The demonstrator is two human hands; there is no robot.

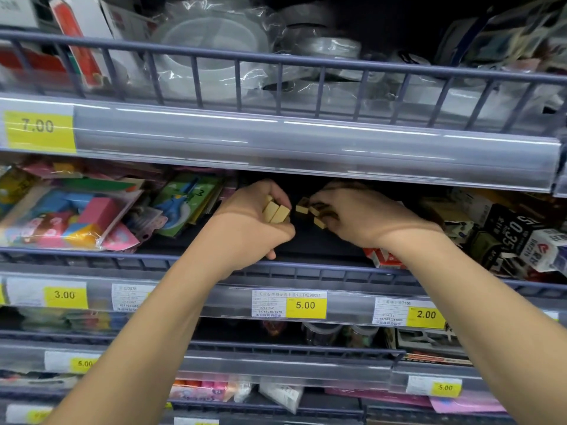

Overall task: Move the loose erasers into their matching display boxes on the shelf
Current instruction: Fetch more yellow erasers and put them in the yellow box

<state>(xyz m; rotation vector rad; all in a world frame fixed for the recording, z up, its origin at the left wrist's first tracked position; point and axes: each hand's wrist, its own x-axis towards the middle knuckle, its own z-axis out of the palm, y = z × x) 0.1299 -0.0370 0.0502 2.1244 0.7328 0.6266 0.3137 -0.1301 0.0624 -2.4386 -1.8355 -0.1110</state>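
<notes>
Both my hands reach into a dark gap on the middle shelf (306,240). My left hand (254,219) grips a bunch of small tan erasers (276,211), their ends sticking out between fingers and thumb. My right hand (359,216) pinches a few more tan erasers (311,211), some with dark sleeves, close to the left hand's bunch. The two hands are almost touching. No display box for these erasers is plainly visible; the back of the gap is in shadow.
Bagged colourful toys and erasers (70,213) lie left of the gap. Black and white boxes (515,237) and a red-white pack (386,259) sit to the right. A wire rail (306,268) fronts the shelf. The shelf above (276,139) hangs low overhead.
</notes>
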